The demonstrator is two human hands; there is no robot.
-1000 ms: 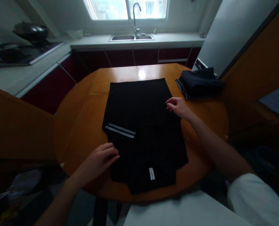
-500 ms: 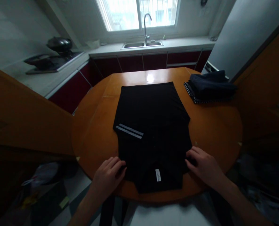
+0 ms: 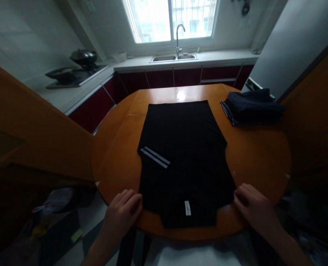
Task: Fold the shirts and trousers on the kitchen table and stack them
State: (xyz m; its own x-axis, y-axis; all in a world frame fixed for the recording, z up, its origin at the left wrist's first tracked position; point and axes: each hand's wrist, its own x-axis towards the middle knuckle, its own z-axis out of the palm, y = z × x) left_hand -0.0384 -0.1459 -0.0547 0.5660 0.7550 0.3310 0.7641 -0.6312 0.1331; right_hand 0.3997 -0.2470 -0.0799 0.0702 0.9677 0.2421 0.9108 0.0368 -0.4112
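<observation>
A black shirt point(image 3: 184, 136) lies spread on the wooden table, its collar end toward me. Two pale stripes point(image 3: 155, 157) cross its left part, and a white label point(image 3: 187, 208) shows inside the collar. At the near left corner, the fingers of my left hand point(image 3: 125, 208) are pinched together on the shirt's edge. My right hand point(image 3: 254, 203) is closed on the opposite corner, which is drawn out to the right. Both thumbs and fingertips meet at the cloth, which lies flat between them.
A stack of folded dark clothes point(image 3: 254, 107) sits at the far right of the round-ended table point(image 3: 115, 147). Beyond stand a counter with a sink point(image 3: 164, 58) and a stove with a wok point(image 3: 83, 58). A fridge point(image 3: 280, 48) rises at the right.
My right hand has moved outward to the right, drawing the shirt's near right corner out with it. My left hand has shifted slightly left. The view has tilted up a little.
</observation>
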